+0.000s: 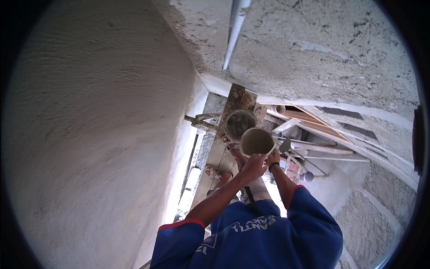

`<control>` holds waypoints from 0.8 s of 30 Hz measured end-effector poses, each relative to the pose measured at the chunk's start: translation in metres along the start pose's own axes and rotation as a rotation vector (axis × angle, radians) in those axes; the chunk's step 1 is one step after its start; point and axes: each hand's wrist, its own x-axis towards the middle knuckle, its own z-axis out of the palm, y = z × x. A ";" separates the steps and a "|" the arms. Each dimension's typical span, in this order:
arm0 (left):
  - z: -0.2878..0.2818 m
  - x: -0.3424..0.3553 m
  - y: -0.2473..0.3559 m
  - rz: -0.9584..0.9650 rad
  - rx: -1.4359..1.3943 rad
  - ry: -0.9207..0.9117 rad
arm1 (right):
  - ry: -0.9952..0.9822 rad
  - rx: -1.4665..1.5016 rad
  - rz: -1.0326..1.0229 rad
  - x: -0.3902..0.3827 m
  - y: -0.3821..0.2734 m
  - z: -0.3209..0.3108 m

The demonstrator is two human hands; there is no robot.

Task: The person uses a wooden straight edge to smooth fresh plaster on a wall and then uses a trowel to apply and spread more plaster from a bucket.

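A light-coloured bucket [257, 136], its inside smeared tan, is held in front of my body, mouth upward. My left hand [255, 165] grips its near rim with bent fingers. Close to the bucket's right side, my right hand [273, 158] is closed on a trowel [285, 144], whose grey pointed blade sticks up past the knuckles; whether this hand also supports the bucket, I cannot tell. Just beyond stands a dark round tub [227, 127] with grey mortar [240, 122] in it.
My sandalled feet stand on a narrow plank platform [217, 154], with a wooden crosspiece [200, 123] at its left. A plastered wall [103, 134] rises on the left, a rougher wall [331, 54] ahead. Wooden boards [313, 123] and poles lie lower at the right.
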 end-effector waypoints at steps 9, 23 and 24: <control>0.002 0.015 -0.029 -0.011 0.037 -0.002 | -0.023 -0.272 -0.015 0.002 -0.019 0.017; 0.015 0.028 -0.051 -0.030 -0.059 -0.062 | -0.152 -0.621 0.083 0.039 0.002 0.022; 0.016 0.028 -0.050 -0.052 -0.073 -0.094 | -0.144 -0.648 0.106 0.038 0.000 0.019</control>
